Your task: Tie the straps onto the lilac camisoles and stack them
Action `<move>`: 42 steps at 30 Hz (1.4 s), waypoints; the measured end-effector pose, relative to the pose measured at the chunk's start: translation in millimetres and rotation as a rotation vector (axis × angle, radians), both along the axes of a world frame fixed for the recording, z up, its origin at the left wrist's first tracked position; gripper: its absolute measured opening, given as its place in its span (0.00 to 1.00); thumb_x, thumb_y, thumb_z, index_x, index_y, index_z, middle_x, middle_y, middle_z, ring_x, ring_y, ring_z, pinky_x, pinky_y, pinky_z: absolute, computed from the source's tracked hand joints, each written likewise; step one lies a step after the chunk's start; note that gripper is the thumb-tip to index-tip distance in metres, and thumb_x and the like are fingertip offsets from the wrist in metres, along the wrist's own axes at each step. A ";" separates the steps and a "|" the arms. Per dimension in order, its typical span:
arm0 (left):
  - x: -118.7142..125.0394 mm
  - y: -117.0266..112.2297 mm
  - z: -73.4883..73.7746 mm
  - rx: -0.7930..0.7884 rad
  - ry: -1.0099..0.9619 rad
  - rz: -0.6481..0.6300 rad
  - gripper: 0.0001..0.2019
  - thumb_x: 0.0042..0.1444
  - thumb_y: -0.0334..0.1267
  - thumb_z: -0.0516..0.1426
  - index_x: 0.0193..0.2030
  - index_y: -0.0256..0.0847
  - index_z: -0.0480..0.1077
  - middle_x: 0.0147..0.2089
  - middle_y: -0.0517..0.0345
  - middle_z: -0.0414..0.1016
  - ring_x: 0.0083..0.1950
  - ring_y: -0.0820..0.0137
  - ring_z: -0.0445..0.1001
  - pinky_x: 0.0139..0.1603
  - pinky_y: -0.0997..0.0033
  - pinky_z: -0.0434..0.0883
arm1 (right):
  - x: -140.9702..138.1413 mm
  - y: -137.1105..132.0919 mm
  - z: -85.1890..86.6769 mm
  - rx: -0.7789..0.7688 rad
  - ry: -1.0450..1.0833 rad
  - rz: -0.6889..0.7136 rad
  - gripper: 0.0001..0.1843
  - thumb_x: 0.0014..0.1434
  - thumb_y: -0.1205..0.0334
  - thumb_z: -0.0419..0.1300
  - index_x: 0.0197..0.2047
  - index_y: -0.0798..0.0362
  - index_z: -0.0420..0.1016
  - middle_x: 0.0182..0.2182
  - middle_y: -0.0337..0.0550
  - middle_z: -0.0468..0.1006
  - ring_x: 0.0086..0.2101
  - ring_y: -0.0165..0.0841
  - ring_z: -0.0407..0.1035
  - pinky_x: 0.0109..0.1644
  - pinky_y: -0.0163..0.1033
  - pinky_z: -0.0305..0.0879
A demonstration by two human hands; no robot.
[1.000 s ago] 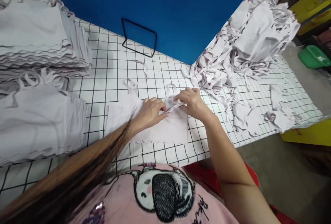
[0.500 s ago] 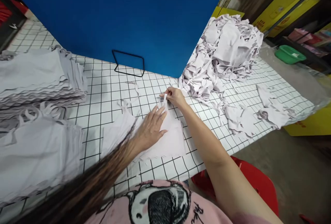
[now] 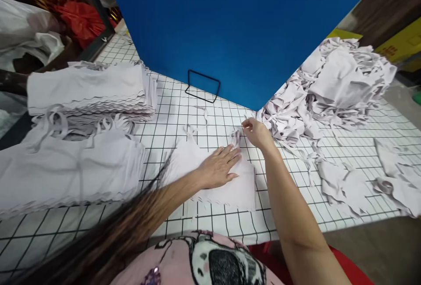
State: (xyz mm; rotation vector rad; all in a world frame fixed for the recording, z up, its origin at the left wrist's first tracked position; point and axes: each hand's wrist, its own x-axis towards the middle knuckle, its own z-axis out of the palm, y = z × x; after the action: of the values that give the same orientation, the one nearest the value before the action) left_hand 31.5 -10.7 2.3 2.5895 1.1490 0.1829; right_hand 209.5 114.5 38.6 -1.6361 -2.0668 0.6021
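A white strappy camisole top [image 3: 241, 188] lies flat on the table in front of me, its lower edge towards my body. My left hand [image 3: 219, 169] rests palm down on it with fingers spread, just below the right strap [image 3: 235, 138]. Beyond that strap and slightly right of it, my right hand [image 3: 256, 131] hovers with bent fingers drawn together at the tips. Whether a small thing sits between those fingertips is too small to tell. The other strap [image 3: 190, 131] lies loosely up on the grid cloth.
Stacked white tops [image 3: 75, 166] stand at the left, with another stack [image 3: 85, 85] behind. A large heap of white pieces [image 3: 345, 79] fills the right back. A blue panel [image 3: 243, 35] with a black wire frame [image 3: 202, 85] rises behind the grid-patterned tablecloth [image 3: 171, 114].
My right hand has let go of the strap and moved a little away from it to the right. My left hand stays flat on the top. The view has turned to the left.
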 end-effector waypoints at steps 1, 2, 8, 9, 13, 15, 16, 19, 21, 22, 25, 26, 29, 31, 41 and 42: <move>-2.0 -0.4 2.4 0.009 -0.011 -0.005 0.31 0.68 0.54 0.44 0.73 0.41 0.50 0.77 0.54 0.39 0.77 0.59 0.35 0.74 0.53 0.42 | -13.7 -2.7 2.6 0.074 -0.024 0.037 0.11 0.56 0.70 0.57 0.42 0.55 0.74 0.41 0.49 0.78 0.38 0.37 0.70 0.45 0.44 0.66; -5.5 -1.2 6.1 0.023 -0.026 -0.010 0.30 0.68 0.53 0.45 0.72 0.41 0.52 0.77 0.53 0.41 0.77 0.58 0.37 0.74 0.53 0.43 | -30.4 -5.4 4.7 0.131 -0.046 0.096 0.12 0.56 0.71 0.56 0.43 0.54 0.75 0.43 0.51 0.77 0.42 0.40 0.70 0.48 0.46 0.66; -61.9 -12.1 33.5 0.119 -0.107 0.092 0.16 0.69 0.40 0.46 0.54 0.40 0.70 0.59 0.49 0.71 0.62 0.60 0.66 0.64 0.54 0.62 | -128.9 -6.2 -1.9 0.052 -0.239 0.273 0.16 0.59 0.69 0.56 0.50 0.49 0.74 0.49 0.53 0.74 0.51 0.46 0.65 0.50 0.50 0.63; -73.7 -14.9 34.6 0.133 -0.113 0.161 0.15 0.68 0.38 0.46 0.51 0.39 0.71 0.55 0.49 0.73 0.58 0.60 0.68 0.60 0.55 0.65 | -137.3 -4.2 -4.8 0.007 -0.247 0.240 0.14 0.60 0.68 0.56 0.49 0.50 0.74 0.46 0.53 0.75 0.49 0.46 0.67 0.48 0.48 0.64; -104.2 -27.8 25.9 0.173 -0.165 0.393 0.14 0.66 0.32 0.47 0.52 0.39 0.70 0.54 0.47 0.73 0.56 0.59 0.69 0.57 0.55 0.69 | -149.2 -2.4 -11.7 -0.074 -0.218 0.153 0.10 0.64 0.65 0.51 0.43 0.51 0.74 0.37 0.50 0.79 0.41 0.43 0.72 0.42 0.43 0.64; -107.7 -32.8 18.8 0.168 -0.175 0.412 0.16 0.65 0.32 0.48 0.57 0.42 0.68 0.61 0.47 0.69 0.62 0.57 0.66 0.61 0.52 0.67 | -149.1 -6.0 -11.8 -0.095 -0.194 0.109 0.12 0.65 0.64 0.49 0.44 0.50 0.72 0.38 0.49 0.80 0.40 0.40 0.73 0.41 0.41 0.64; -107.6 -34.3 15.9 0.165 -0.172 0.417 0.17 0.65 0.33 0.48 0.58 0.43 0.67 0.64 0.47 0.66 0.65 0.55 0.64 0.63 0.50 0.66 | -149.0 -8.5 -11.2 -0.108 -0.187 0.080 0.12 0.67 0.62 0.47 0.45 0.51 0.72 0.38 0.49 0.80 0.40 0.40 0.73 0.41 0.41 0.64; -104.9 -35.7 12.1 0.160 -0.160 0.443 0.18 0.65 0.35 0.48 0.60 0.44 0.66 0.69 0.47 0.61 0.68 0.51 0.59 0.65 0.45 0.63 | -151.6 -16.2 -8.5 -0.162 -0.195 0.000 0.19 0.67 0.50 0.47 0.41 0.54 0.72 0.36 0.55 0.80 0.39 0.43 0.74 0.38 0.42 0.65; -103.7 -34.9 12.6 0.159 -0.142 0.439 0.19 0.65 0.35 0.48 0.61 0.43 0.65 0.69 0.46 0.60 0.69 0.50 0.58 0.64 0.45 0.63 | -155.7 -19.7 -6.7 -0.226 -0.187 -0.019 0.21 0.61 0.43 0.55 0.33 0.54 0.72 0.34 0.57 0.80 0.38 0.45 0.74 0.37 0.43 0.65; -103.3 -34.4 13.3 0.157 -0.130 0.430 0.20 0.65 0.34 0.47 0.62 0.42 0.65 0.69 0.45 0.60 0.69 0.49 0.57 0.64 0.45 0.63 | -158.2 -20.9 -5.9 -0.268 -0.161 -0.019 0.20 0.57 0.43 0.59 0.29 0.53 0.71 0.32 0.56 0.80 0.38 0.45 0.73 0.37 0.43 0.65; -102.8 -33.3 15.1 0.149 -0.105 0.419 0.21 0.64 0.33 0.47 0.64 0.41 0.63 0.70 0.46 0.59 0.69 0.48 0.56 0.63 0.45 0.63 | -164.8 -23.2 -4.8 -0.359 -0.040 -0.009 0.12 0.49 0.57 0.66 0.23 0.51 0.67 0.29 0.50 0.78 0.36 0.43 0.72 0.36 0.42 0.64; -102.6 -33.1 15.3 0.145 -0.102 0.423 0.22 0.64 0.32 0.47 0.64 0.42 0.62 0.70 0.46 0.60 0.69 0.49 0.56 0.63 0.45 0.63 | -166.2 -24.1 -4.9 -0.365 -0.001 -0.003 0.11 0.49 0.61 0.65 0.22 0.51 0.66 0.28 0.48 0.78 0.35 0.42 0.72 0.35 0.42 0.63; -101.8 -33.1 15.8 0.138 -0.093 0.430 0.21 0.64 0.33 0.47 0.63 0.45 0.62 0.70 0.48 0.59 0.69 0.50 0.56 0.62 0.46 0.63 | -167.7 -27.8 -6.4 -0.376 0.126 0.030 0.08 0.50 0.65 0.60 0.24 0.51 0.63 0.28 0.45 0.77 0.31 0.37 0.70 0.32 0.39 0.63; -101.4 -33.3 16.7 0.136 -0.080 0.427 0.20 0.65 0.33 0.46 0.62 0.46 0.62 0.70 0.49 0.59 0.69 0.50 0.56 0.61 0.46 0.63 | -166.6 -31.0 -7.5 -0.402 0.229 0.063 0.06 0.53 0.64 0.57 0.27 0.51 0.62 0.29 0.43 0.78 0.28 0.32 0.69 0.29 0.35 0.62; -104.3 -30.3 12.3 0.131 -0.037 0.416 0.19 0.64 0.33 0.47 0.60 0.41 0.64 0.67 0.45 0.61 0.64 0.50 0.60 0.56 0.49 0.65 | -102.6 -85.9 38.8 -0.403 0.728 0.615 0.09 0.61 0.62 0.56 0.45 0.49 0.63 0.46 0.45 0.77 0.34 0.29 0.69 0.38 0.37 0.67; -104.7 -30.1 11.3 0.124 -0.035 0.420 0.18 0.63 0.33 0.48 0.59 0.40 0.65 0.67 0.45 0.61 0.64 0.50 0.59 0.56 0.49 0.64 | -91.6 -97.0 45.9 -0.396 0.619 0.742 0.07 0.61 0.65 0.55 0.43 0.49 0.65 0.48 0.46 0.77 0.35 0.29 0.69 0.39 0.38 0.68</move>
State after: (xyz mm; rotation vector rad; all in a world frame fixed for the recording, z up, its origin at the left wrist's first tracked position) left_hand -73.2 -40.8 13.7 2.3990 1.7051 0.3992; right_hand 117.9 17.5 84.6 -0.6207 -2.0766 1.6068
